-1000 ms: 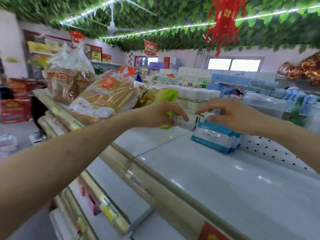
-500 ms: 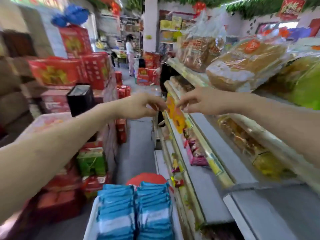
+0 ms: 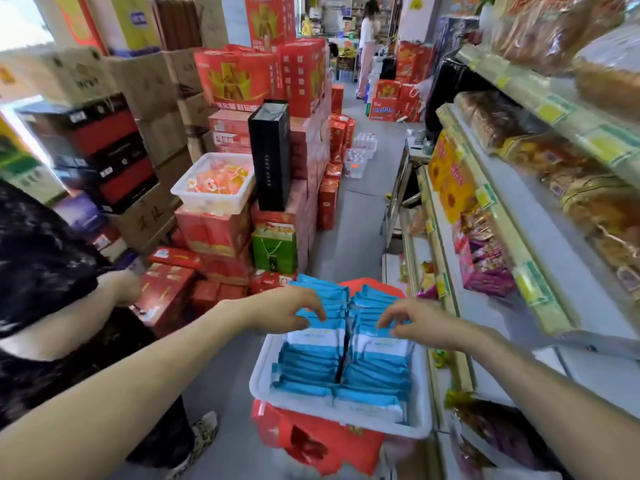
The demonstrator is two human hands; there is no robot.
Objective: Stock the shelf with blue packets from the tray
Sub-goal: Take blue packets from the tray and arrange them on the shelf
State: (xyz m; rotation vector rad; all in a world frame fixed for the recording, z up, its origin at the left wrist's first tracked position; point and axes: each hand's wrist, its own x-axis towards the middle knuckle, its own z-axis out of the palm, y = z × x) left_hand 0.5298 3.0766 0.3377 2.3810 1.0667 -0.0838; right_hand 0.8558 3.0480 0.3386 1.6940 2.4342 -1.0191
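Grey floor runs up the middle of the frame as a narrow shop aisle, with a stack of glossy red cartons (image 3: 242, 77) at upper left and a grey metal shelf (image 3: 554, 265) along the right edge.

Low in the centre, the left hand's fingers (image 3: 313, 311) are loosely bent and spread, their tips resting on the top edges of the blue packets (image 3: 311, 362) without closing round any. The right hand's fingers (image 3: 389, 317) are curled, thumb close to forefinger at the packet tops; whether they pinch one cannot be told. The left hand (image 3: 291, 308) is over the left row, the right hand (image 3: 415, 318) over the right row.

The packets are flat, shiny, blue with white panels, standing on edge in two tight rows that fill a white plastic tray (image 3: 258, 379) with rounded corners. The tray sits on a red cardboard box (image 3: 322, 441), just beside the shelf.

Further out, a tall black box (image 3: 270, 154) stands beside a white tub (image 3: 214, 188) of orange sachets in the left centre. Bagged bread (image 3: 554, 29) lies at upper right. A person in a dark patterned top (image 3: 41, 271) fills the left edge.
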